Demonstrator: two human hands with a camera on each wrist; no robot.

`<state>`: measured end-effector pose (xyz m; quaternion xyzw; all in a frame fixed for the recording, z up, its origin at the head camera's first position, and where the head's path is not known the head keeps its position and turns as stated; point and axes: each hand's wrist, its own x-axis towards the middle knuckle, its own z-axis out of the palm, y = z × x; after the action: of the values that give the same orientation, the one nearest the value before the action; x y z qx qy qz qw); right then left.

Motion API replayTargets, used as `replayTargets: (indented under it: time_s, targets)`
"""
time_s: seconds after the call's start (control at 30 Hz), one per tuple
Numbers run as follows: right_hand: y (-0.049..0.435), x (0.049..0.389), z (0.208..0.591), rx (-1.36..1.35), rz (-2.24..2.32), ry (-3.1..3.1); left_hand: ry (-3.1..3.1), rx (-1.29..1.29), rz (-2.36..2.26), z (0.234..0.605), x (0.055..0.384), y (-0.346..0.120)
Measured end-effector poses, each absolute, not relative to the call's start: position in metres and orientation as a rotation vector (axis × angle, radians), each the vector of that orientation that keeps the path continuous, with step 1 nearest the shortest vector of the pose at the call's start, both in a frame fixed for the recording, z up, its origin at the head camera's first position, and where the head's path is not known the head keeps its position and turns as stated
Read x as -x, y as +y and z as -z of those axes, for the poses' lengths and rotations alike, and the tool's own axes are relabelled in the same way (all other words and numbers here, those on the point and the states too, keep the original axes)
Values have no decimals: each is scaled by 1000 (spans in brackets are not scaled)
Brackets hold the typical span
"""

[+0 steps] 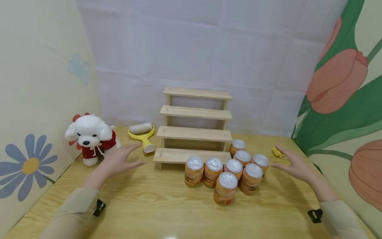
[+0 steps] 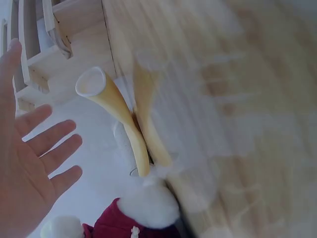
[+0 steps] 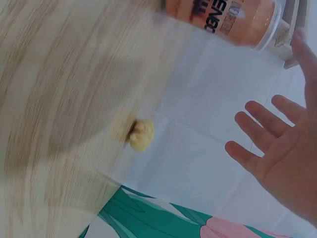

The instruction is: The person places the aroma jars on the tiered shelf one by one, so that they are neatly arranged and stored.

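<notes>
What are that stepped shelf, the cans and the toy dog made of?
Stepped shelf: apparently matte wood, judging by pale tan boards. Cans: probably metal, given shiny silver tops. Toy dog: seemingly plush, from its fuzzy white coat; its red outfit looks like cloth.

Cans (image 1: 228, 180) obstruct the shelf (image 1: 194, 133) at front right; front left is passable.
</notes>
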<state>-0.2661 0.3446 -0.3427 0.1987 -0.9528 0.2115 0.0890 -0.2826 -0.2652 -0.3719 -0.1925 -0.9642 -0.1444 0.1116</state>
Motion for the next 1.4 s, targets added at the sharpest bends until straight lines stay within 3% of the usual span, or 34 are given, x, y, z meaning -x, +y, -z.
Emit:
replayTargets:
  time_s: [0.83,1.4]
  targets:
    - [311,276,357,-813,-756,-2788,-2835,679,420,381,318,-244]
    - [307,280,362,-602,-722,-2833,-2849,702,577,386,318,-228]
